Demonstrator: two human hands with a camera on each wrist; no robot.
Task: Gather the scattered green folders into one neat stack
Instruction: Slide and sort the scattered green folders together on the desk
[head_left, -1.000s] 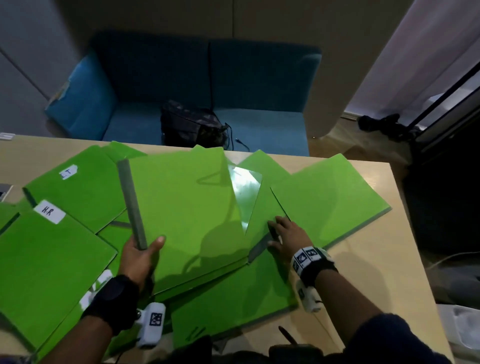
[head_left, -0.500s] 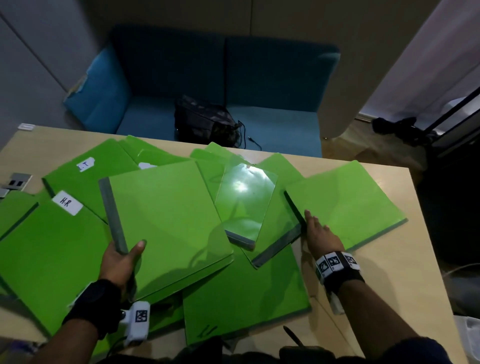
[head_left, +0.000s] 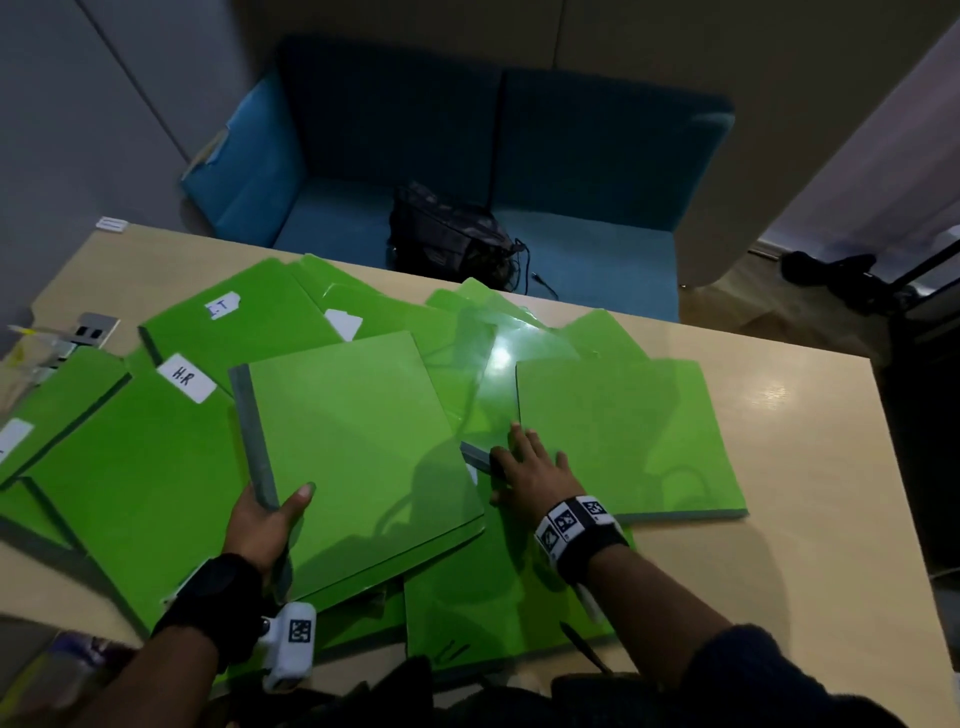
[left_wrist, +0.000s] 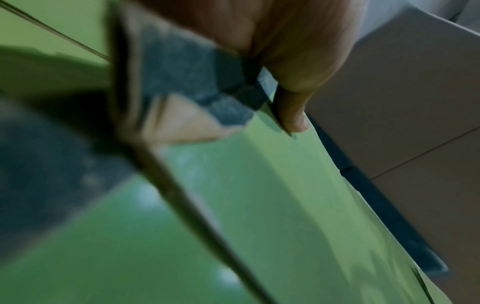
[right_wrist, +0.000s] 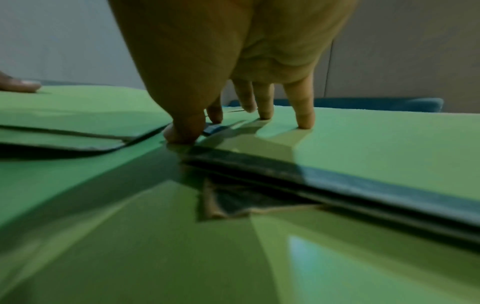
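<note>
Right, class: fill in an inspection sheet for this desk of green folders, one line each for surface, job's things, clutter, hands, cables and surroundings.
Surface: pale wooden table, mostly covered.
Job's things: green folders scattered and overlapping, some labelled; no neat stack yet.
Clutter: grey socket plate at the table's far left.
Hands: left hand has a grip on the held folder at its grey spine; right hand rests fingertips on the right-side folder, thumb at a grey spine corner.
Cables: black cable beside the dark bag.
Surroundings: blue sofa behind the table.

Light wood table (head_left: 810, 519) w/ green folders (head_left: 130, 493) overlapping across most of it, grey socket plate (head_left: 91, 328) at left edge
</note>
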